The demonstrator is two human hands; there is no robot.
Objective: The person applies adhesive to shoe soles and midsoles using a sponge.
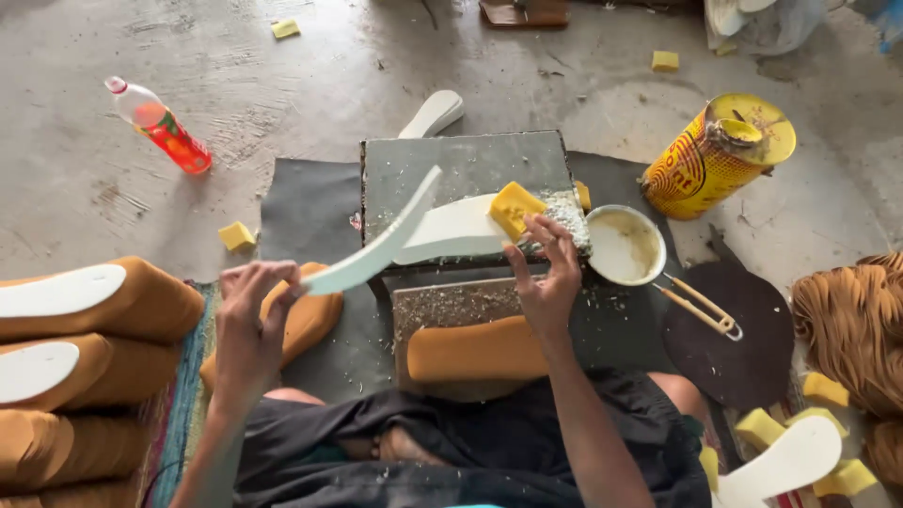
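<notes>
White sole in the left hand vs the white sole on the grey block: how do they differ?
The sole in the left hand is lifted off the floor, tilted and seen nearly edge-on; the sole on the grey block lies flat. The left hand grips the raised one by its end; the right hand presses a yellow sponge onto the flat one. Both are white and sole-shaped.

Our left hand point(249, 325) lifting a white sole point(376, 249) left of the grey block point(466, 169), our right hand point(546, 277) pressing a yellow sponge point(514, 209) onto another sole point(451, 230) upon it
</notes>
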